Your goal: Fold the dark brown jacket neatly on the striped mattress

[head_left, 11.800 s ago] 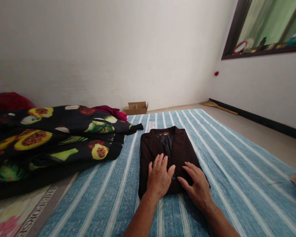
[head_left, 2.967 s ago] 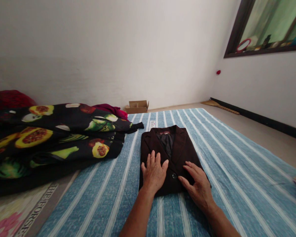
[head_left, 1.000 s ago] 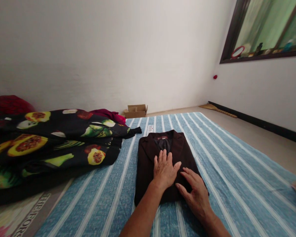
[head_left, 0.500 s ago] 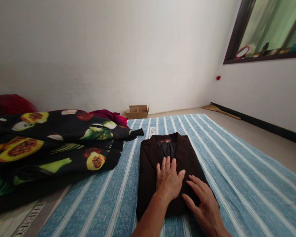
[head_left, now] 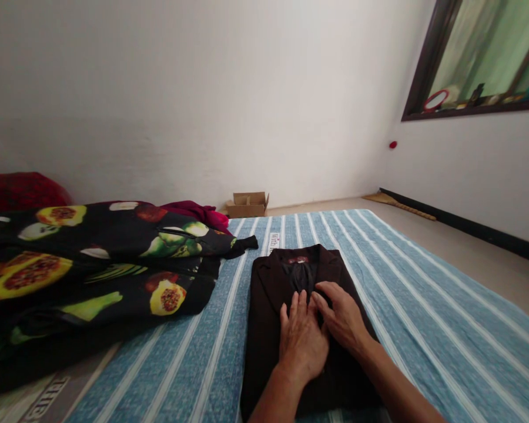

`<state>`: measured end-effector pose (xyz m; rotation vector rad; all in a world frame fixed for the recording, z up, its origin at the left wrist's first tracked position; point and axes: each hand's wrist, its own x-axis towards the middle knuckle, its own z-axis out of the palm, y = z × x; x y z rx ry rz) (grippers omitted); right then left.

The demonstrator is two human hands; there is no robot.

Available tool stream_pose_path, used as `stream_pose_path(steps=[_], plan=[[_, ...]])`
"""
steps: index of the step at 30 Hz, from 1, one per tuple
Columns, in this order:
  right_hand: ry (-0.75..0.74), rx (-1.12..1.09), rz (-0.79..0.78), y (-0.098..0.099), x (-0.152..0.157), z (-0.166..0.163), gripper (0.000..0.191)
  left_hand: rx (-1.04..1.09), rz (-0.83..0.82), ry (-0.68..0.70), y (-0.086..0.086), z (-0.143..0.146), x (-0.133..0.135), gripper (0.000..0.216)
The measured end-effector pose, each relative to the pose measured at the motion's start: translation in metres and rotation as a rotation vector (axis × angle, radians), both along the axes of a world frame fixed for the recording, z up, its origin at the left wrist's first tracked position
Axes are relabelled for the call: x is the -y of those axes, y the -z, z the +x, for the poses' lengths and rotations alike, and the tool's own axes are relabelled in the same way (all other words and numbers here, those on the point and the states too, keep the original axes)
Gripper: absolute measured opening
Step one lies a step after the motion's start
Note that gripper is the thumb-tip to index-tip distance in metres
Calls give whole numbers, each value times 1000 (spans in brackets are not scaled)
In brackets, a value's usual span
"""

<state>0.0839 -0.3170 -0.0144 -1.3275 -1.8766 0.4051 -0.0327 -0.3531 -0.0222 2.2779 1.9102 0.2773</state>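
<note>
A folded dark brown blazer (head_left: pixel 267 346) lies front up on the bed, with its collar at the far end and the dark lining showing between the lapels. My left hand (head_left: pixel 303 343) rests flat on the front of it, fingers stretched towards the collar. Close against that, my right hand (head_left: pixel 344 314) is at the right lapel, thumb and forefinger tips together at the lapel edge. The cloth between those fingertips is mostly hidden.
A blue-and-white striped sheet (head_left: pixel 211 352) covers the bed. To the left lies a black garment printed with fruit (head_left: pixel 127 276), with dark red cloth (head_left: pixel 194 212) behind it. A cardboard box (head_left: pixel 247 205) stands by the wall, and a broom (head_left: pixel 401 204) lies at the right.
My right hand has moved up and left from the blazer's lower right side to the lapel beside my left hand. My left hand stays flat on the front. The view has tilted slightly.
</note>
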Motion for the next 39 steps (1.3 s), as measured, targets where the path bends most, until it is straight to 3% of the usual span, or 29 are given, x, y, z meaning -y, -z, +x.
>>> stream_pose_path(steps=[4,8,17,23,34,39], plan=[[-27,-63,17,28,-13,0,31,12,7,-18,2,0,-1,60],[-15,-120,18,39,-14,3,31,14,8,-23,-1,0,0,60],[-49,-201,17,38,-18,4,28,-15,-14,-33,-14,3,1,57],[-38,-241,6,35,-17,4,30,8,19,-27,-15,2,1,51],[-38,-217,17,32,-16,3,24,-71,222,-166,-19,-7,-7,47],[-20,-215,20,34,-16,2,22,-141,83,-234,-14,-12,-12,59]])
